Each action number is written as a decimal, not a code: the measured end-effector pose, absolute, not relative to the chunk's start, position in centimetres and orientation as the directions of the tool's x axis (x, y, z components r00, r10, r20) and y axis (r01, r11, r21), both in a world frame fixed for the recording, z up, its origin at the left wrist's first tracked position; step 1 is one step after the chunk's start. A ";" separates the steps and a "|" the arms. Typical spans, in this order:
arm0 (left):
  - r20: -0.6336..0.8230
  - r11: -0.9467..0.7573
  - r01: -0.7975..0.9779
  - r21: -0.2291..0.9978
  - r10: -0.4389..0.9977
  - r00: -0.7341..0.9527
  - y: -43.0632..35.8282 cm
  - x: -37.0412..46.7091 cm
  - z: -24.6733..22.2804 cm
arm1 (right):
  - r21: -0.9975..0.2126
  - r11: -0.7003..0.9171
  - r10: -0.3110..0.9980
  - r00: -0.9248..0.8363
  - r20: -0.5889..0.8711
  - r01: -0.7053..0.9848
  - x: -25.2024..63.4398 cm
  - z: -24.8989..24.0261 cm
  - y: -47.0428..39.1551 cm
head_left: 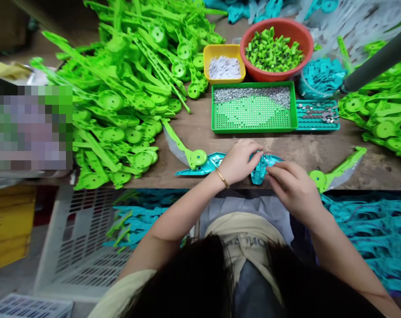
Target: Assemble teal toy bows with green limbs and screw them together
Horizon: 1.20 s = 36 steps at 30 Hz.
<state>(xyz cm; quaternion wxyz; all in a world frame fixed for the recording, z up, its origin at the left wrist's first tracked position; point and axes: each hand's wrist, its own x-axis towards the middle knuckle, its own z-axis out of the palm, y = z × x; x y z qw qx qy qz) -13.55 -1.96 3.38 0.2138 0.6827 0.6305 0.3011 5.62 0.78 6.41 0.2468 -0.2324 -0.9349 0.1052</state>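
Observation:
A teal plastic shell [259, 173] with a ribbed hollow inside lies at the table's front edge. My left hand [240, 161], a gold bangle at its wrist, rests over the shell, fingers bent and closed on its middle. From the right, my right hand [294, 187] reaches the same middle part, thumb and fingertips pinched together; anything between them is too small to make out. A green arm piece [198, 158] with a round end and a greyish blade sits at the shell's left end. A similar green arm piece [319, 180] lies beyond my right hand, its contact with the shell hidden.
Behind stand a green perforated tray [253, 129] of small metal pieces, a teal tray [317, 128] with metal discs, a yellow box [207, 66], a red bowl [276, 76] and a tub [304, 90]. Green parts [130, 97] heap leftward. A crate [64, 238] stands below.

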 end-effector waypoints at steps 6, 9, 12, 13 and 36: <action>-0.087 -0.078 0.795 0.601 0.983 0.162 1.9 -12.5 3.7 | -0.342 0.880 0.463 -0.756 0.462 0.330 6.6 5.3 -1.8; -0.159 -0.111 0.840 0.531 0.961 0.227 2.9 -11.9 3.7 | -0.382 0.873 0.464 -0.756 0.462 0.303 6.7 4.6 -2.3; -0.206 -0.106 0.852 0.513 0.948 0.242 3.4 -11.2 4.0 | -0.402 0.872 0.458 -0.758 0.465 0.280 6.8 4.0 -2.4; -0.221 -0.102 0.846 0.523 0.943 0.250 3.4 -11.0 4.3 | -0.402 0.871 0.459 -0.756 0.467 0.281 6.9 3.8 -2.4; 0.059 -0.060 0.725 0.686 0.998 0.026 -3.1 -11.0 1.9 | -0.518 0.742 0.593 -0.777 0.212 0.425 8.3 4.4 6.0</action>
